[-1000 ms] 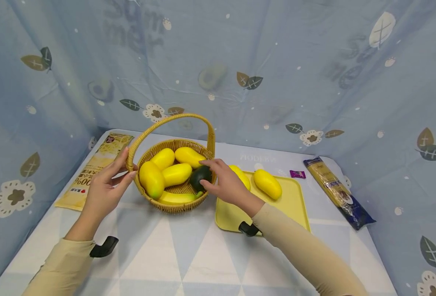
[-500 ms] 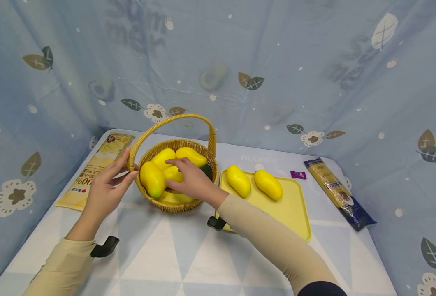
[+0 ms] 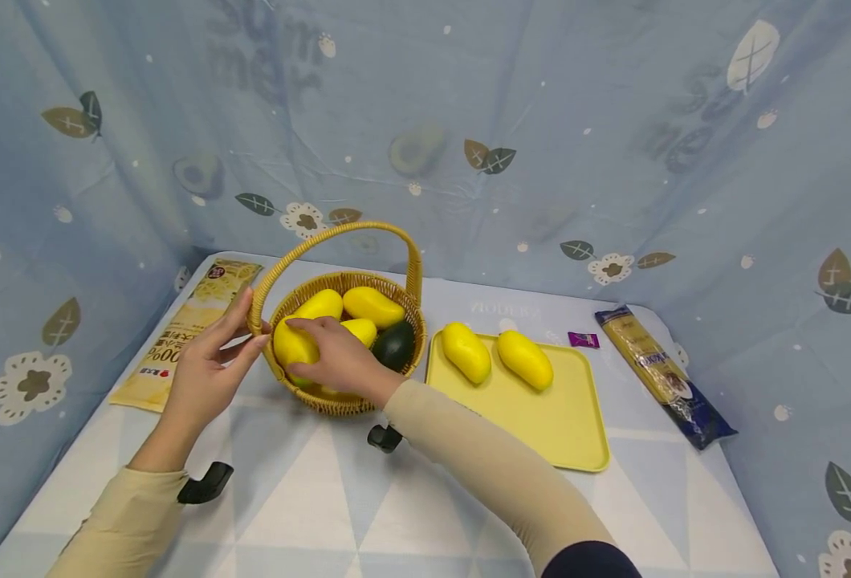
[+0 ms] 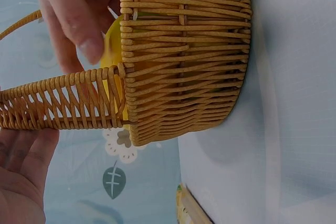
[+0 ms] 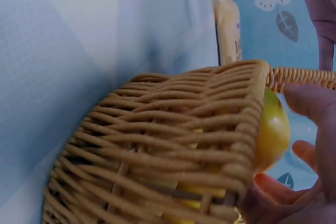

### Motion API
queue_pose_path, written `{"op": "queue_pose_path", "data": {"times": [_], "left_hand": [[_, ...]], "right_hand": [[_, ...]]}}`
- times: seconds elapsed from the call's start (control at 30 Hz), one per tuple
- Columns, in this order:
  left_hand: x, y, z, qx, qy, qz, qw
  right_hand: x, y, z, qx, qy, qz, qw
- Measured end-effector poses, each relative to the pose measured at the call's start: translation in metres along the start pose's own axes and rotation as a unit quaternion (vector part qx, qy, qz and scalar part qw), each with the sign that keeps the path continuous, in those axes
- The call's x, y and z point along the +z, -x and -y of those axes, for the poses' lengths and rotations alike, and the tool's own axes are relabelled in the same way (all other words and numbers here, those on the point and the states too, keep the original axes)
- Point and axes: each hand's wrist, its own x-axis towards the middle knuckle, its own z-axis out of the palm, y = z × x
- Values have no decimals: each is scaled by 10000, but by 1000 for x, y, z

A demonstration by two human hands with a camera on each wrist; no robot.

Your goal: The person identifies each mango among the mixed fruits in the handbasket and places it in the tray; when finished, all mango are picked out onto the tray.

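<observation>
A wicker basket (image 3: pixel 339 399) with a tall hoop handle (image 3: pixel 339 232) holds several yellow mangoes and a dark green avocado (image 3: pixel 394 345). My left hand (image 3: pixel 252 325) grips the handle where it joins the basket's left rim; in the left wrist view the handle (image 4: pixel 63 103) runs between my fingers (image 4: pixel 79 19) and palm. My right hand (image 3: pixel 310 353) reaches into the basket and curls over the front-left mango (image 3: pixel 287 343). In the right wrist view that mango (image 5: pixel 273 129) shows above the basket wall (image 5: pixel 173 135) with my fingers (image 5: pixel 310 103) round it.
A yellow tray (image 3: pixel 563 417) to the right of the basket carries two mangoes (image 3: pixel 466 352) (image 3: pixel 525 359). A small purple packet (image 3: pixel 583 339) and a long pasta pack (image 3: pixel 664 373) lie further right. A yellow packet (image 3: pixel 187 329) lies left. Blue cloth walls surround the table.
My right hand has moved left across the basket, from the avocado to the front-left mango. The avocado is uncovered again. My left hand has stayed on the handle.
</observation>
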Motion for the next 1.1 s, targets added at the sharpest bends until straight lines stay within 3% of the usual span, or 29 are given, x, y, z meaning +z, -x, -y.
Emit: {"op": "queue_pose_path", "data": {"times": [0.13,0.47,1.1], "left_hand": [[0,0,-1,-58,-6,-2,10000],[1,0,-1,-87,-46,-16,9999],[0,0,-1,-48,-27,-27,10000]], "right_hand": [[1,-2,3,-52,200,15,9998],[-5,3,1,-82,-47,227,9997],[2,5,0,70,288,100,9995]]}}
